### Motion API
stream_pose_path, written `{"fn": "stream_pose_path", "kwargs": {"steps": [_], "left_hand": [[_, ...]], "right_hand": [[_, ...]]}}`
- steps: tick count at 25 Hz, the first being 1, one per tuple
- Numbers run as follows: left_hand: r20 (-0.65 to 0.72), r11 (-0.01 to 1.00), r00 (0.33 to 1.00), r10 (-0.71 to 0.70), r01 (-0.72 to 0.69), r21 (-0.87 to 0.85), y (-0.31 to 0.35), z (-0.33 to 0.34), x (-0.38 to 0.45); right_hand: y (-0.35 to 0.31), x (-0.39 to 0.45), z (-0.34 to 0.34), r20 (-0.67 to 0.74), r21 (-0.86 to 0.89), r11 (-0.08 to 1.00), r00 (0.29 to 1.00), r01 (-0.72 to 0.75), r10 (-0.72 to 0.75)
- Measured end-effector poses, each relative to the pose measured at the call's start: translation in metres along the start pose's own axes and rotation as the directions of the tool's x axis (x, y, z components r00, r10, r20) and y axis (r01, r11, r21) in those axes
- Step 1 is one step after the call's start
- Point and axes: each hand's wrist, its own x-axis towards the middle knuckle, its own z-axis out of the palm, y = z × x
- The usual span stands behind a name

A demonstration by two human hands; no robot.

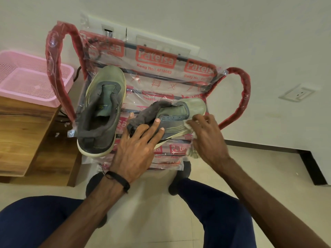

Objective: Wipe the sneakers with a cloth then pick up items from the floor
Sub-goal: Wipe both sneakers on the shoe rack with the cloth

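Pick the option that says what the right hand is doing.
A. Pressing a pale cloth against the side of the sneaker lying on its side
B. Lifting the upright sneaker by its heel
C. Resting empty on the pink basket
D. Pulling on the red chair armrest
A: the right hand bunches a pale cloth against the side of the tipped sneaker, which the left hand steadies.

A pink plastic basket (26, 77) sits on a wooden cabinet (23, 133), beside a plastic-wrapped red-framed chair (157, 68) against a white wall (232, 24).
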Motion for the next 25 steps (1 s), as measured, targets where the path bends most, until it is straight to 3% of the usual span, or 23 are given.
{"fn": "stream_pose_path", "kwargs": {"steps": [3,6,8,13,18,19,23,25], "left_hand": [[-0.018,1.000,1.000,-0.012,0.012,-0.001,0.001,0.003,-0.001],[-0.026,1.000,1.000,-0.014,0.014,-0.002,0.000,0.002,-0.002],[-0.027,1.000,1.000,-0.010,0.010,-0.008,0.001,0.000,0.000],[-0.015,1.000,1.000,-0.014,0.014,-0.016,0.002,0.003,0.002],[-0.013,1.000,1.000,-0.008,0.008,-0.015,0.000,0.002,-0.001],[-0.014,1.000,1.000,0.001,-0.002,-0.018,0.001,0.002,-0.001],[-0.021,0.999,1.000,-0.018,0.017,-0.030,0.001,0.004,0.004],[-0.028,0.999,0.999,-0.027,0.026,-0.031,0.001,0.005,0.003]], "right_hand": [[-0.009,-0.002,0.006,-0.038,0.012,0.992,0.991,-0.128,0.128],[-0.051,-0.012,-0.001,-0.064,0.105,0.993,0.997,0.045,-0.038],[-0.046,-0.009,-0.006,-0.022,0.081,0.985,0.988,0.152,-0.151],[0.010,-0.002,0.002,-0.002,0.050,0.990,0.992,-0.129,0.130],[-0.030,-0.017,-0.016,-0.001,0.089,0.985,0.989,0.149,-0.149],[-0.021,-0.011,-0.015,0.018,0.054,0.988,0.989,0.143,-0.144],[0.007,0.009,-0.003,0.060,-0.025,0.991,0.989,-0.135,0.136],[-0.021,0.003,-0.003,0.027,0.017,0.995,0.994,-0.102,0.102]]}}
